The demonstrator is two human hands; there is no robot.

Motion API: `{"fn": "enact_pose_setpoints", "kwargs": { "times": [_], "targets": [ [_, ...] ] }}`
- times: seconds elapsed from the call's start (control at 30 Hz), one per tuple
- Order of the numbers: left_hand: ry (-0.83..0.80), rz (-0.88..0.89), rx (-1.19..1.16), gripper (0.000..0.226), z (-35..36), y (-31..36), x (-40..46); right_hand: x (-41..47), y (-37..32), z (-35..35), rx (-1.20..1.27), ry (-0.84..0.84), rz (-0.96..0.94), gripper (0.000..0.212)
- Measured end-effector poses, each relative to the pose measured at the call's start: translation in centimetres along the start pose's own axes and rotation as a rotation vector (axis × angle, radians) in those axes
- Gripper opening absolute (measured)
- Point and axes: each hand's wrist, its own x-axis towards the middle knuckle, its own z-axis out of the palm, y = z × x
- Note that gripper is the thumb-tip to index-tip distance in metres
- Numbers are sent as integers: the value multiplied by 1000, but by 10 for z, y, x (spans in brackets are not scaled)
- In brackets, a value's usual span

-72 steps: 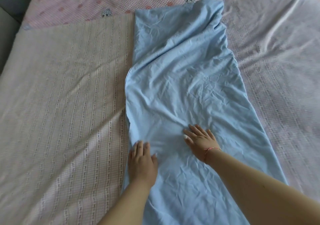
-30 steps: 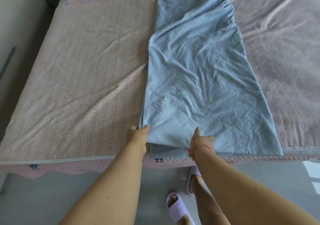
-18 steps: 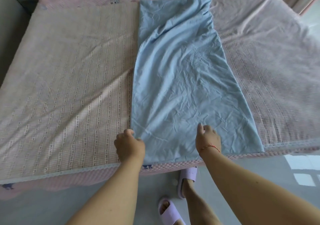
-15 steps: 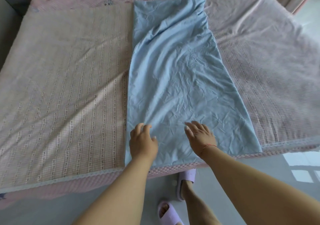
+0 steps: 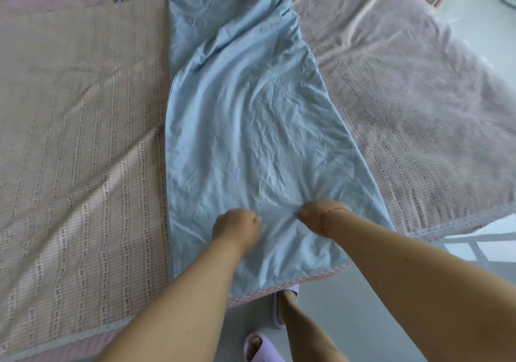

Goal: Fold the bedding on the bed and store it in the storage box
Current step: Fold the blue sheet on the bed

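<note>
We see the blue sheet (image 5: 245, 127) lying as a long strip on the bed (image 5: 78, 138), its long axis running away from us, while our left hand (image 5: 236, 226) and right hand (image 5: 318, 213) pinch bunched cloth near its near end.

The long folded light-blue cotton sheet (image 5: 245, 127) runs from 6 to 12 o'clock down the middle of the pink checked bed (image 5: 418, 116). A beige striped woven mat (image 5: 78, 144) lies at its 9 o'clock side. Both hands (image 5: 236, 226) (image 5: 318, 212) rest on the sheet's near end; lilac slippers (image 5: 261, 349) stand on the floor at 6 o'clock.
</note>
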Motion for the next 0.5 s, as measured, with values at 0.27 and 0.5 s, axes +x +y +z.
{"fn": "enact_pose_setpoints", "kwargs": {
  "times": [0.27, 0.5],
  "targets": [
    [47, -138, -28, 33, -3, -15, 8, 10, 11, -13, 60, 103, 74, 47],
    [159, -646, -222, 81, -2, -56, -12, 20, 65, -21, 442, 367, 371, 59]
  ]
}}
